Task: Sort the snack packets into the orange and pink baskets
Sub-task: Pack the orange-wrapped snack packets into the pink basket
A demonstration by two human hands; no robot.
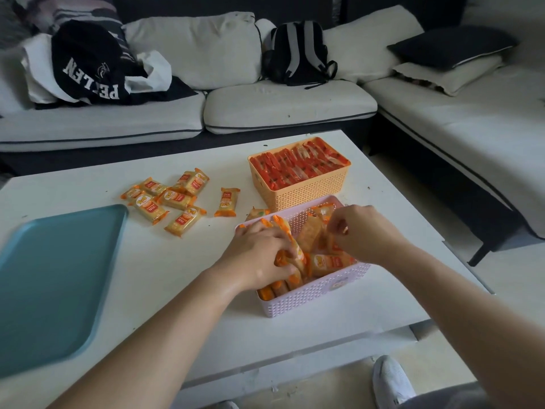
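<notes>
The pink basket [318, 293] stands on the white table near its front right and holds several yellow-orange snack packets. My left hand [259, 255] reaches into its left side and grips a packet [290, 246] that stands on edge. My right hand [362, 231] is over the basket's right side, fingers curled, pinching a packet [336, 246] there. Behind it the orange basket [306, 193] is packed with rows of red packets [298, 165]. Several loose yellow-orange packets [174, 199] lie on the table to the left, and a single one [226, 201] lies closer to the baskets.
A teal tray [56, 284] lies at the table's left front. The white table [165, 273] ends just below the pink basket. A sofa with cushions, a black jacket [88, 66] and a backpack [298, 51] runs behind and to the right. A white shoe [392, 379] shows at the bottom.
</notes>
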